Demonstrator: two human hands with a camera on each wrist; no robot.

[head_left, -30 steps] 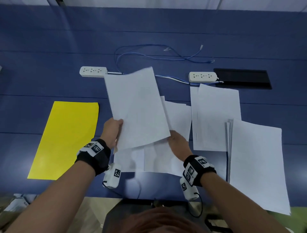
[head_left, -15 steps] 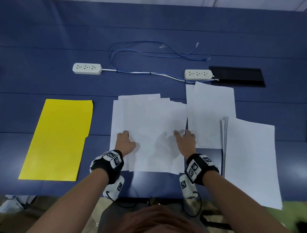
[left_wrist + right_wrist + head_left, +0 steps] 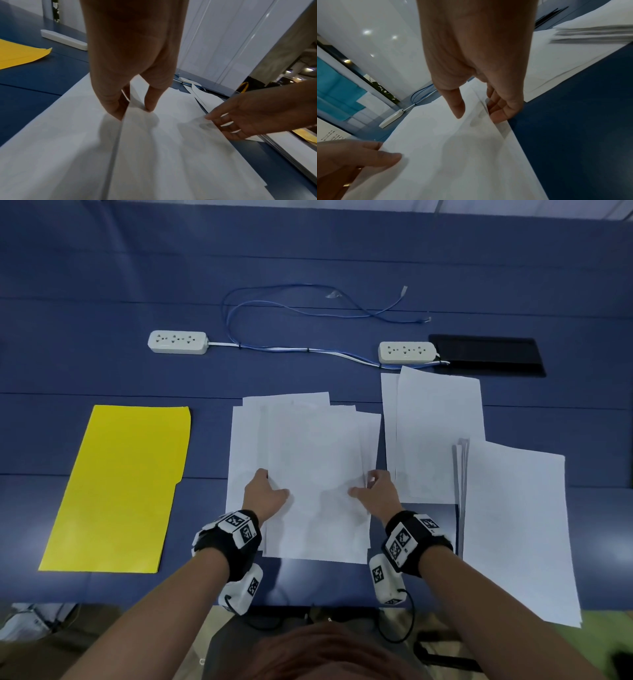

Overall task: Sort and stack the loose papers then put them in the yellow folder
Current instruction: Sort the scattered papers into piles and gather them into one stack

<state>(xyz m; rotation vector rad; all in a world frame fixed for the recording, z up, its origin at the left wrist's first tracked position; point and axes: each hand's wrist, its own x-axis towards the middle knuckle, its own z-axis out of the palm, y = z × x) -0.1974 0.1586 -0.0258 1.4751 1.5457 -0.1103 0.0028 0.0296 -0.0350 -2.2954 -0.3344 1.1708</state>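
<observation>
While gripping the middle stack by its side edges, left hand and right hand pinching; long axis running away; folder flat leftward, nearer the left.

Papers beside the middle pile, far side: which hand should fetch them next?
Probably the right hand: it grips the middle pile's right edge, next to those papers. The left hand is farther.
</observation>
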